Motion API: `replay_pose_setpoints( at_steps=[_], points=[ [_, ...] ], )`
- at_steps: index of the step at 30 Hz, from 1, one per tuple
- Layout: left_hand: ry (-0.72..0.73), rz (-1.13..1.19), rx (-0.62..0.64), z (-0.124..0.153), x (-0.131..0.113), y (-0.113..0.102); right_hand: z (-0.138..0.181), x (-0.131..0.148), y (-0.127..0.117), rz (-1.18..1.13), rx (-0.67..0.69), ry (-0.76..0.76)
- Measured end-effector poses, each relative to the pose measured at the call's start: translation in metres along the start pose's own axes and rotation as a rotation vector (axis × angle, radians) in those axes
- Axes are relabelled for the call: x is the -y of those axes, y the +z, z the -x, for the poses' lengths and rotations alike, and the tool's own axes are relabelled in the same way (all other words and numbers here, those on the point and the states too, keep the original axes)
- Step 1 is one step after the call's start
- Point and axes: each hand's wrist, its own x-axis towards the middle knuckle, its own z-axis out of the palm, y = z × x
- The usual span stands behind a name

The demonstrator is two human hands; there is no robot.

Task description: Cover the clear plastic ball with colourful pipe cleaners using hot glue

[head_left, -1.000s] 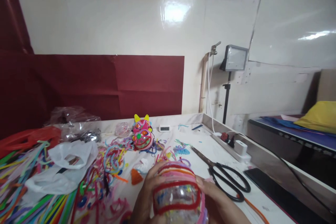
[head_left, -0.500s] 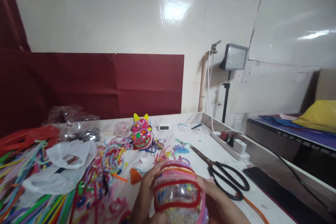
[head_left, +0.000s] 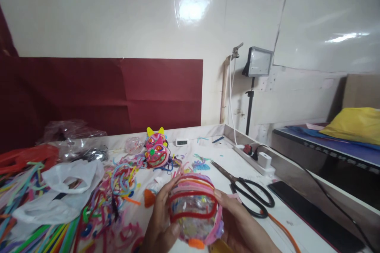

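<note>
The clear plastic ball (head_left: 192, 205) sits higher in view than half a second ago, and its underside, cut off then by the lower edge, now shows: an orange tuft (head_left: 196, 243) at the bottom, with a yellow piece (head_left: 220, 246) beside it under the right hand (head_left: 240, 221), too little of it visible to name. The whole view has slid a little too, so part of this shift is the head's; yet the ball has risen more than the things lying behind it, which suggests it is being lifted or tipped slightly. For the work, this seems to mean that nearly the whole near side can be looked over at once, from the pink and orange bands (head_left: 192, 185) along the top, past the red chenille loop (head_left: 196, 216), down to the tuft. The grip is the same on both sides: the left hand (head_left: 162, 221) clasps one flank, thumb on the near face, and the right hand clasps the other, so the ball is held between them above the near part of the desk (head_left: 202, 149). Its far side is hidden. The scissors (head_left: 234, 180) lie untouched beyond the right hand, and the pile of chenille stems (head_left: 130, 182) lies to the left; neither seems to have moved on the desk.
</note>
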Motion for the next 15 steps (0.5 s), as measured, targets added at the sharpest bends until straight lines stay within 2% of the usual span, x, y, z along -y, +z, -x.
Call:
replay_pose_setpoints(
  at_steps=[7,15],
  points=[
    [-0.042,-0.019,0.011,0.0014,-0.0064,0.0002,-0.0002,-0.0007,0.0009,0.006,0.013,0.012],
    [0.03,-0.252,-0.008,0.0039,-0.0072,-0.0052,-0.0013,-0.0093,0.0019,0.004,-0.013,0.013]
  ],
)
